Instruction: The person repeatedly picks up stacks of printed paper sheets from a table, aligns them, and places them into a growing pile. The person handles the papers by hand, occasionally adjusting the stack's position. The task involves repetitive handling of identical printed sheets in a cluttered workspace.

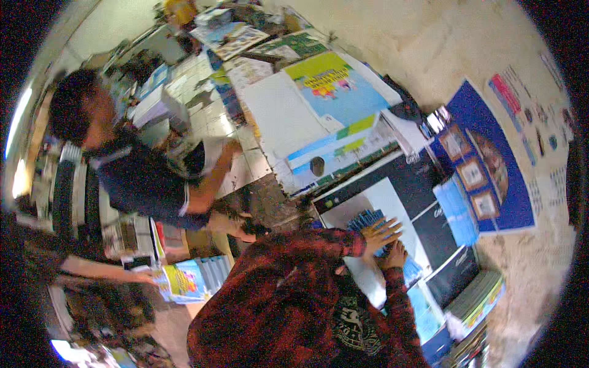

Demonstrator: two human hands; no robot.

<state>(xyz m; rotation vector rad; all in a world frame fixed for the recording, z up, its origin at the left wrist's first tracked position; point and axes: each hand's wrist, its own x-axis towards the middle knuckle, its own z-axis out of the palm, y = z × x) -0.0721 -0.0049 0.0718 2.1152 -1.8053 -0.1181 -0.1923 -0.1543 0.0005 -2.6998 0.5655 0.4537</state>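
A fanned bundle of blue booklets (pixel 366 219) lies on a white sheet on the work table in front of me. My left hand (pixel 381 235) rests flat across the bundle, its fingers spread toward the right. Just nearer to me, my right hand (pixel 394 255) has its fingers bent together at the bundle's near edge, gripping there. Part of the bundle is hidden under both hands. Red plaid sleeves cover my forearms.
Behind the table stands a big stack of printed sheets (pixel 337 86). Blue booklets (pixel 455 208) and a dark-edged stack (pixel 475 300) are at the right, near a wall poster (pixel 521 202). At left, a co-worker (pixel 147 178) leans in; another person's hand holds booklets (pixel 184 281).
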